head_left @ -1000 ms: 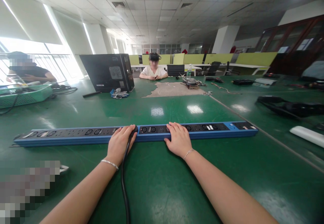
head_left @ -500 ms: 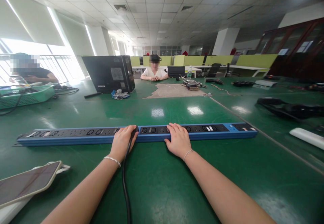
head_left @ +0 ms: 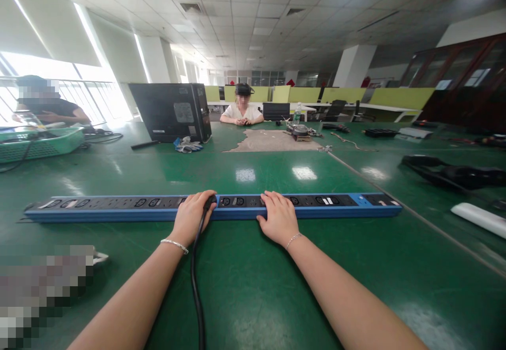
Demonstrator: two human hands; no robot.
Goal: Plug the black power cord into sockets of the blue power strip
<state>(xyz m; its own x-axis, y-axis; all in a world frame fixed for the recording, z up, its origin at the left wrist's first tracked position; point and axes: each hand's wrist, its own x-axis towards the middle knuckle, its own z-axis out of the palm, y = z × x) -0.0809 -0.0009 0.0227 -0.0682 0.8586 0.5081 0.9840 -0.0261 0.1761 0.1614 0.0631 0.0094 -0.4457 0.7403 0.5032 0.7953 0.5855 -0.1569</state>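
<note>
Power strip [head_left: 245,213], cased in blue, lay lengthwise across the table [head_left: 253,287], sockets facing up, beneath the fingers of both hands. Near its middle, the left hand [head_left: 193,214] had its fingers curled closed around a black plug [head_left: 211,202] at the strip's top face; whether the plug was seated in a socket could not be told, since the hand covered most of it. Further right along the strip, the right hand [head_left: 280,218] clasped the casing, four fingers lying over the top towards the far edge, the thumb apart from them against the near side. Almost nothing had changed since the earlier pictures: the view had shifted slightly, yet both hands kept their spots on the strip, which suggested a steady hold rather than a new move. Both hands were palm down, the wrists on the near side of the strip, the forearms spreading apart towards the viewer. A black cable [head_left: 194,276] ran from the plug past the left wrist, on the strip's near side. Beyond the strip's left half stood a black computer case [head_left: 169,113], with gloves [head_left: 187,145] just beside it; beyond its middle sat a person [head_left: 242,113]. Right of the strip's right end lay a white bar [head_left: 480,220].
</note>
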